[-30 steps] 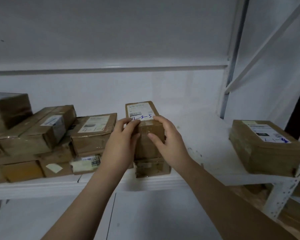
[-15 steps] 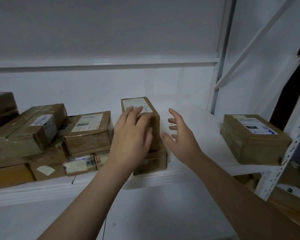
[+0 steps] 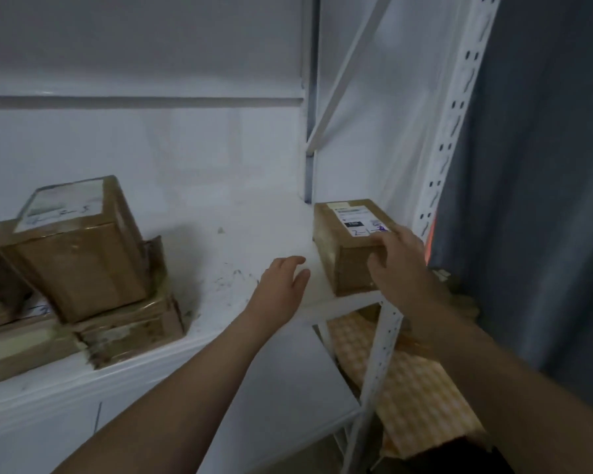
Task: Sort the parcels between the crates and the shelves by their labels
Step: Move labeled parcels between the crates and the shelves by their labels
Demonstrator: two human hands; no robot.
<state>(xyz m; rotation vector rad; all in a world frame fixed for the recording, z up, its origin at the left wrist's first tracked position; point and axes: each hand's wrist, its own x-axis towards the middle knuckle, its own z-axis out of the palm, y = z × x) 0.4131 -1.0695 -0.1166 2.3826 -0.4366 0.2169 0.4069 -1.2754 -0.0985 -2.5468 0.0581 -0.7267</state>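
Observation:
A brown cardboard parcel [image 3: 343, 248] with a white label marked "2-1" lies at the right end of the white shelf [image 3: 240, 234]. My right hand [image 3: 396, 265] lies over its near right corner, fingers on the top and thumb on the front face. My left hand [image 3: 281, 282] hovers over the bare shelf just left of that parcel, fingers relaxed and holding nothing. At the left stands the parcel [image 3: 79, 248] with a handwritten label, stacked on flatter parcels [image 3: 131, 326].
A perforated white upright [image 3: 449, 131] and a diagonal brace [image 3: 350, 63] frame the shelf's right end. A dark grey curtain [image 3: 534, 165] hangs to the right. Below the shelf lie a yellow checked package [image 3: 408, 381] and more cardboard. The wall behind is white.
Both hands let go of the stacked parcel at the left and moved right. My right hand now rests on the "2-1" parcel; the view turned right too.

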